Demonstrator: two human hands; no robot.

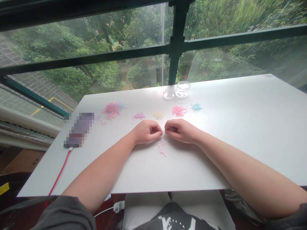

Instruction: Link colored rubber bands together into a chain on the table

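Observation:
My left hand [149, 131] and my right hand [179, 130] meet over the middle of the white table [196, 169], fingertips pinched. Between them runs a short stretch of a thin pink band [163, 132], held at both ends. Just below lies a short chain of pink bands [161, 148]. Beyond my hands are small piles of bands: purple [139, 115], pale yellow [158, 115], pink [179, 111] and light blue [197, 107]. Farther left sits a larger mixed pile [113, 110] of pink, purple and blue bands.
Near the table's far edge stand a clear round jar [183, 89] and a clear lid [168, 95]. A blurred-out phone-like device [80, 129] lies at the left with a red cable [59, 172]. A green-framed window [177, 41] rises behind the table.

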